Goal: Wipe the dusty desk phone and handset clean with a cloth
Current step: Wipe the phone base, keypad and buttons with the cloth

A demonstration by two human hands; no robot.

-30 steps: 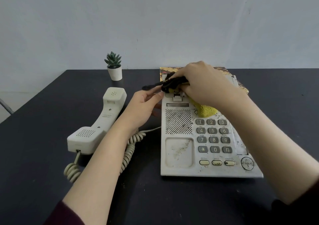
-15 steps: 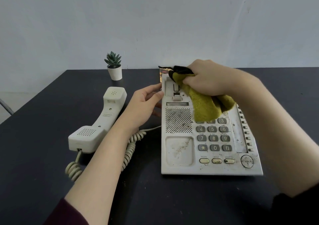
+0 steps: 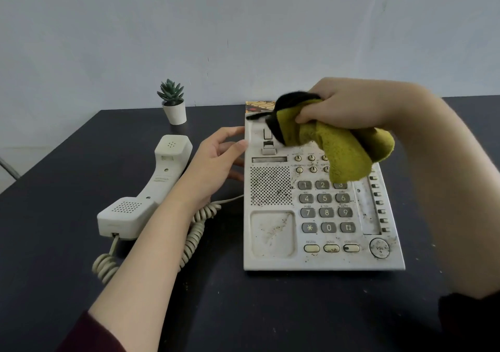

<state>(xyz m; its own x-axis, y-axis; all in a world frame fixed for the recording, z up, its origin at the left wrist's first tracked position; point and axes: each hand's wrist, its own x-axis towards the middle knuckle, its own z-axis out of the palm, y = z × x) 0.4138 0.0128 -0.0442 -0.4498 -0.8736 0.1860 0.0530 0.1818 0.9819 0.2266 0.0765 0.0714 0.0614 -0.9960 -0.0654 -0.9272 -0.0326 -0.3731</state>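
A: Where's the phone (image 3: 319, 216)?

B: Flat on the dark table (image 3: 243, 311), right of centre, keypad up. Still grubby: brown specks in the cradle hollow at front-left, around the bottom buttons & by the vol. dial.

A: And the handset (image 3: 147, 186)?

B: Off the base, lying to its left on the table, earpiece end toward the wall. Curly cord (image 3: 194, 232) loops from its near end, passes under the left forearm, then runs to the phone's left side.

A: Cloth?

B: Yellow-green cloth (image 3: 343, 149) w/ a black edge, bunched up in the right hand (image 3: 349, 105). Fingers curled tight round it, above the phone's back end. Loose part hangs over the top-right buttons, covering most of the 3 key. Can't tell if it touches the keys.

A: Left hand (image 3: 216, 159)?

B: At the phone's back-left edge, fingers fairly straight, tips against the side, holding nothing.

A: Anything else?

B: Small potted plant (image 3: 173, 103) at the table's back edge, behind the handset. A patterned yellow thing (image 3: 259, 105) pokes out behind the phone; can't say what. Plain pale wall (image 3: 243, 27) behind.
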